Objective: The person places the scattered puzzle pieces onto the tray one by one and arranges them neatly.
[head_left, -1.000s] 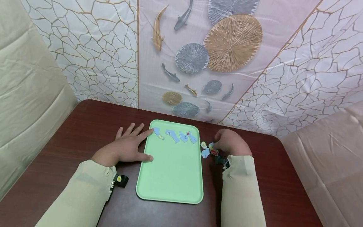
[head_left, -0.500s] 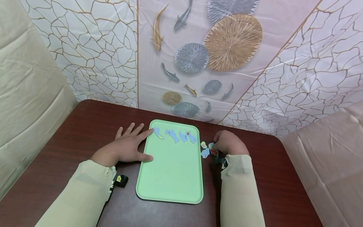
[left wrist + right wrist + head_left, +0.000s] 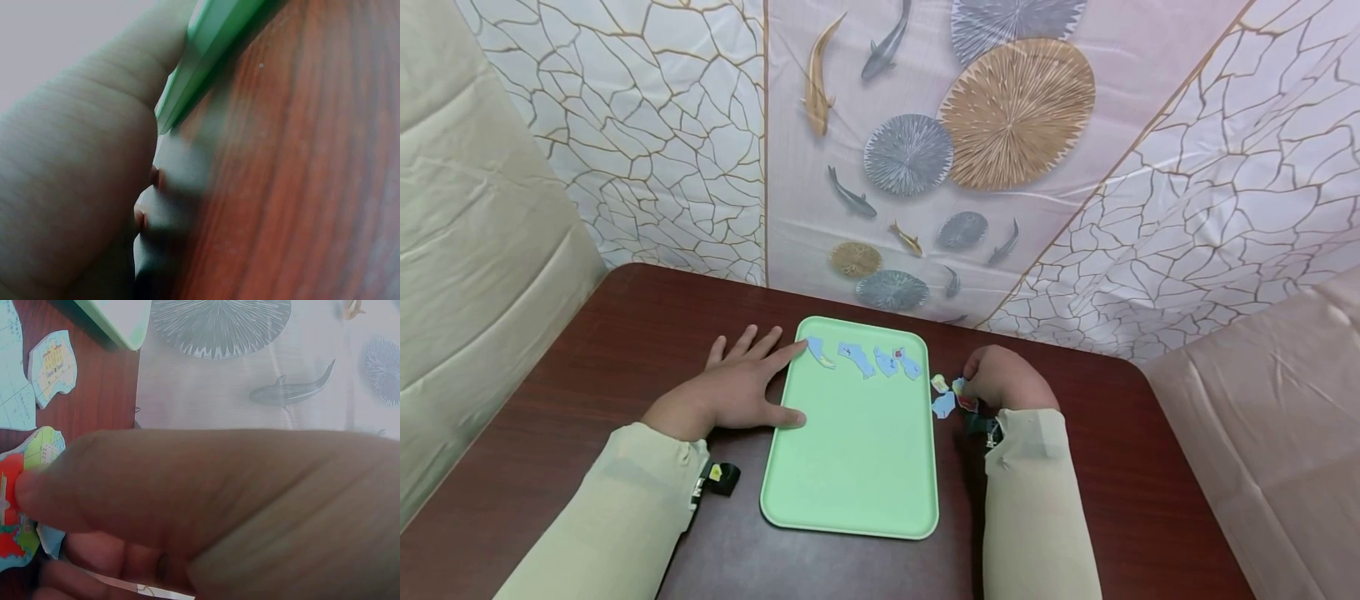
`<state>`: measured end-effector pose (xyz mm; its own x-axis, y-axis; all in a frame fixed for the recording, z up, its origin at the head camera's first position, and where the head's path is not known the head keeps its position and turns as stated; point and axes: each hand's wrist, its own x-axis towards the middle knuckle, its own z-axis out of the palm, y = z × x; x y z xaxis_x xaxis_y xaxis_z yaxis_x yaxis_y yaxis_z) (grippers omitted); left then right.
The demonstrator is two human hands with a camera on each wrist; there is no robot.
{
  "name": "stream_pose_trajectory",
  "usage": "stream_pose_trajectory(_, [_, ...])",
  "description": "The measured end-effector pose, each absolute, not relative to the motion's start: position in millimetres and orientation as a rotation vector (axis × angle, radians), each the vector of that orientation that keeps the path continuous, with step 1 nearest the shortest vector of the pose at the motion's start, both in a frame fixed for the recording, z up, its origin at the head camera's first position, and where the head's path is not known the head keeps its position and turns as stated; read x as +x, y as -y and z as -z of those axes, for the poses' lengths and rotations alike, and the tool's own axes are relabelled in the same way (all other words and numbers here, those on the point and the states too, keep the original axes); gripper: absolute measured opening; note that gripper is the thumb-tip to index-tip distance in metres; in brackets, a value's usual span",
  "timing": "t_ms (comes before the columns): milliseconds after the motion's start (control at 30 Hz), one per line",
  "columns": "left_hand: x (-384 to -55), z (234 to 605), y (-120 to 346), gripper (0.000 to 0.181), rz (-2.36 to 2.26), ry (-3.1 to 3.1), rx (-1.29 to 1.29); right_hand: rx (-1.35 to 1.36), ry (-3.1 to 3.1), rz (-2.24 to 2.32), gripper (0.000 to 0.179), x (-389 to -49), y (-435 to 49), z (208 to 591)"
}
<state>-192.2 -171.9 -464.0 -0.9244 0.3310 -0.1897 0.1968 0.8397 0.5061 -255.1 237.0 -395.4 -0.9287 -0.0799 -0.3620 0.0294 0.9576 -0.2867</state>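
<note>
Your left hand (image 3: 730, 392) lies spread, grasping nothing, over the left edge of the green tray (image 3: 850, 467), probably steadying it. Your right hand (image 3: 1011, 377) pinches the red-and-green map puzzle piece (image 3: 11, 469) right of the tray, likely because it's thin; can't tell if it's off the surface (image 3: 1150, 500).

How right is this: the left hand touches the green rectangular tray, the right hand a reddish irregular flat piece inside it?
Not inside: the right hand touches the reddish irregular flat piece outside the green rectangular tray, beyond its right edge, as the head view shows.
</note>
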Motion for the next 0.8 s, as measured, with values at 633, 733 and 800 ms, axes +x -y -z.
stream_pose_trajectory(633, [-191.8,463.9,172.3,0.116,-0.723,-2.748,0.409,-0.035,-2.737,0.437,0.008,-256.9,-238.7,397.7])
stream_pose_trajectory(733, [-192.0,464.1,172.3,0.116,-0.723,-2.749,0.41,-0.029,-2.741,0.449,0.008,-256.3,-237.7,395.8])
stream_pose_trajectory(800, [-192.0,464.1,172.4,0.116,-0.724,-2.749,0.411,-0.02,-2.743,0.464,0.009,-255.7,-236.4,393.5])
